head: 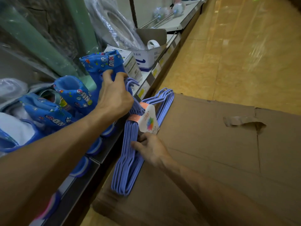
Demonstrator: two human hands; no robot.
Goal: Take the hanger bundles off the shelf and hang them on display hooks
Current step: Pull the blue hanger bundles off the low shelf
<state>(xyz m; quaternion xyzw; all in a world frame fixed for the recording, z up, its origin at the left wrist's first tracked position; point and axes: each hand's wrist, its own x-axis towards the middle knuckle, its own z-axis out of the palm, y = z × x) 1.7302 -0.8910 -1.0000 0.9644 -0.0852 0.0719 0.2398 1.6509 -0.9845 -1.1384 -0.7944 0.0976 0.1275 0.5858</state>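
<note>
We find the left hand (114, 95) with fingers curled round the hook end of the purple hanger bundle (128, 154), apparently to control its top. The right hand (151, 149) pinches the bundle's lower wires just below the paper label (149, 119), apparently steadying them. The bundle lies between shelf edge (104, 154) and cardboard box (211, 144), beneath both sets of fingers.
</note>
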